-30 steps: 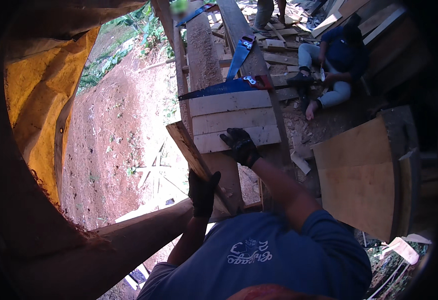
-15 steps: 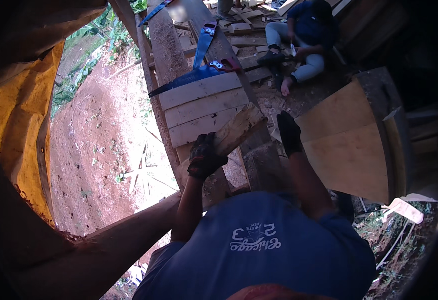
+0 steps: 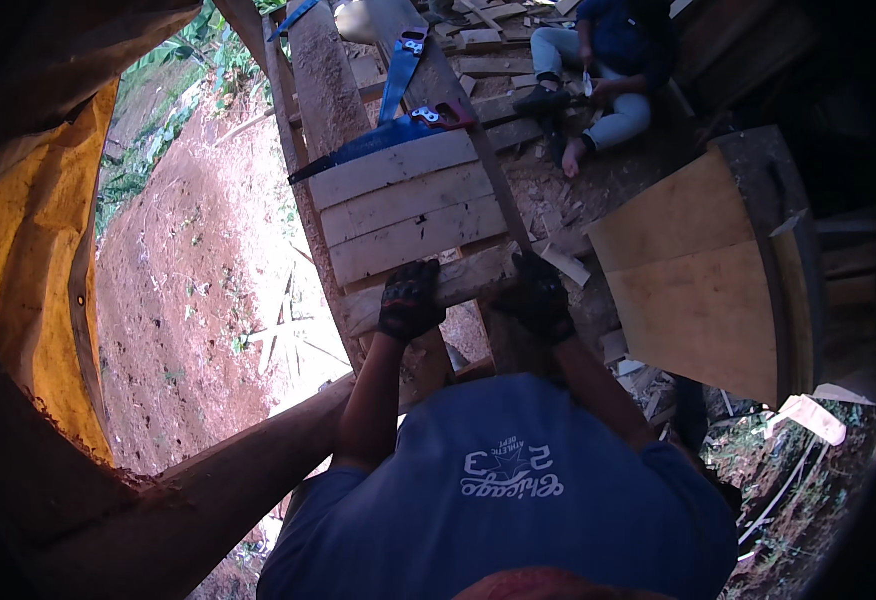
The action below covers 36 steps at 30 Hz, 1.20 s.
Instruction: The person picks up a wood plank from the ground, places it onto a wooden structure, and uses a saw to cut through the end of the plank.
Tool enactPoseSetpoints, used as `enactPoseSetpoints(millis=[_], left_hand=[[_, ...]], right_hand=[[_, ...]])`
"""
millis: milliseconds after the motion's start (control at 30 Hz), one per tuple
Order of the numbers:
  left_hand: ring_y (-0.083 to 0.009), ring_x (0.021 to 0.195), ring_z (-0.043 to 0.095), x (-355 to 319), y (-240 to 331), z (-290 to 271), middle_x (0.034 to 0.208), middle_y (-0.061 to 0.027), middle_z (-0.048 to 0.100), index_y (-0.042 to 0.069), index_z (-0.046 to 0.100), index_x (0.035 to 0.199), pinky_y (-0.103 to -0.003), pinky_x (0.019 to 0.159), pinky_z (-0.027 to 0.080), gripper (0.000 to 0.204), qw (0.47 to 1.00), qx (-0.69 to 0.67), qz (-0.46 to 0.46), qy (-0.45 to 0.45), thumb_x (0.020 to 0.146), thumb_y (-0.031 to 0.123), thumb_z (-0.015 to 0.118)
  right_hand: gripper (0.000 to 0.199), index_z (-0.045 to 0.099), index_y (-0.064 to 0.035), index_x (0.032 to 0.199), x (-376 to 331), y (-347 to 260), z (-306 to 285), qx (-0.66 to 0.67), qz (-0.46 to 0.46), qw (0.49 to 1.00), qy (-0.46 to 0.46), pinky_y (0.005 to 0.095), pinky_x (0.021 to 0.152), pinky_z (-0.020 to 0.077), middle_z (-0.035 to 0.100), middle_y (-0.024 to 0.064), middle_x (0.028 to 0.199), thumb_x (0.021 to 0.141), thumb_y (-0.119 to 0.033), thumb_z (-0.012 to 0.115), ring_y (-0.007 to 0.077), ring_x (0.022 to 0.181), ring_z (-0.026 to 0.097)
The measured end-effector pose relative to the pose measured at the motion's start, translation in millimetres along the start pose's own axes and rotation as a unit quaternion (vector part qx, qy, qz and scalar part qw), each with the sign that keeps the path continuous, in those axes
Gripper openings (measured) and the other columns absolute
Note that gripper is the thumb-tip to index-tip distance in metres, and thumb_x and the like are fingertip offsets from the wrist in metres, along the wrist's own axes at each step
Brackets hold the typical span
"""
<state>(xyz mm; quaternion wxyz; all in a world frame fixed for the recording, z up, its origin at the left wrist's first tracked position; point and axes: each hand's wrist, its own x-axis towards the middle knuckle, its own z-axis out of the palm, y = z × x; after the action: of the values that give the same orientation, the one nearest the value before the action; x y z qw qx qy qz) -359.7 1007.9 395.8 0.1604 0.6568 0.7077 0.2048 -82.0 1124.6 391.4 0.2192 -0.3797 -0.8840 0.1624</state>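
Note:
Both my hands wear dark gloves and grip a short rough piece of wood (image 3: 470,277) that lies crosswise on the bench. My left hand (image 3: 413,300) is closed on it left of its middle. My right hand (image 3: 538,298) is closed round its right end, with the fingers partly hidden. Just beyond it, several pale boards (image 3: 408,208) lie side by side across the bench planks (image 3: 328,85). A blue handsaw (image 3: 373,143) with a red handle rests along their far edge. Behind it lies a second blue handsaw (image 3: 401,78).
Part of another blue saw blade (image 3: 293,18) shows at the far left. A person (image 3: 608,70) sits among wood scraps at the far right. Large light panels (image 3: 683,270) stand at my right. Left are a thick beam (image 3: 248,440), a yellow sheet (image 3: 33,270) and sloping bare ground.
My right hand, open and apart before, has come down and closed on the wood's right end. The wood has swung from slanting to nearly level, close along the boards' near edge.

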Motion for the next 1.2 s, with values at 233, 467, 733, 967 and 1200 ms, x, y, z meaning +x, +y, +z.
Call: enactPoseSetpoints(millis=[233, 467, 733, 967, 1200], left_hand=[[-0.0409, 0.141, 0.048, -39, 15, 8, 0.148, -0.0203, 0.055, 0.006, 0.053, 0.146, -0.054, 0.122, 0.032, 0.083, 0.991, 0.087, -0.03, 0.1, 0.076, 0.038, 0.084], [-0.0425, 0.15, 0.037, -89, 8, 2, 0.156, -0.0283, 0.044, -0.005, 0.038, 0.156, -0.054, 0.125, 0.026, 0.105, 0.921, 0.117, -0.321, 0.186, 0.082, 0.056, 0.081], [-0.0456, 0.147, 0.042, -51, -10, -31, 0.154, -0.0345, 0.046, -0.013, 0.034, 0.155, -0.05, 0.124, 0.035, 0.103, 0.817, -0.15, -0.536, 0.148, 0.091, 0.058, 0.074], [-0.0304, 0.127, 0.059, -49, -7, -38, 0.143, -0.0197, 0.058, 0.002, 0.049, 0.151, -0.041, 0.11, 0.046, 0.057, 0.743, -0.276, -0.446, 0.416, 0.104, 0.029, 0.064], [-0.0348, 0.141, 0.051, -115, -53, 50, 0.15, -0.0204, 0.053, 0.0, 0.041, 0.157, -0.042, 0.118, 0.041, 0.072, 0.809, -0.282, -0.358, 0.372, 0.095, 0.019, 0.074]], right_hand=[[0.083, 0.058, -0.0014, 0.142, 1, 26, 34, -0.036, 0.047, 0.998, -0.015, 0.0401, 0.1, 0.0548, 0.07, 0.0138, 0.12, 0.079, -0.049, 0.085, 0.0297, 0.114, 0.068], [0.083, 0.059, 0.0, 0.14, -15, 56, 65, -0.376, -0.13, 0.914, 0.073, 0.0414, 0.092, 0.0578, 0.072, 0.0133, 0.112, 0.086, -0.061, 0.076, 0.0305, 0.104, 0.071], [0.087, 0.058, -0.001, 0.145, 30, 16, 35, -0.004, 0.187, 0.982, -0.035, 0.0475, 0.1, 0.0534, 0.074, 0.0194, 0.123, 0.089, -0.066, 0.074, 0.0374, 0.114, 0.07], [0.074, 0.062, -0.0042, 0.142, 62, 14, 5, 0.292, 0.308, 0.905, -0.015, 0.0403, 0.101, 0.0538, 0.072, 0.0122, 0.129, 0.087, -0.048, 0.085, 0.0258, 0.114, 0.07], [0.075, 0.06, 0.0, 0.142, 16, 27, 13, 0.163, 0.182, 0.967, -0.074, 0.0406, 0.106, 0.0522, 0.068, 0.016, 0.133, 0.082, -0.033, 0.09, 0.0275, 0.121, 0.066]])
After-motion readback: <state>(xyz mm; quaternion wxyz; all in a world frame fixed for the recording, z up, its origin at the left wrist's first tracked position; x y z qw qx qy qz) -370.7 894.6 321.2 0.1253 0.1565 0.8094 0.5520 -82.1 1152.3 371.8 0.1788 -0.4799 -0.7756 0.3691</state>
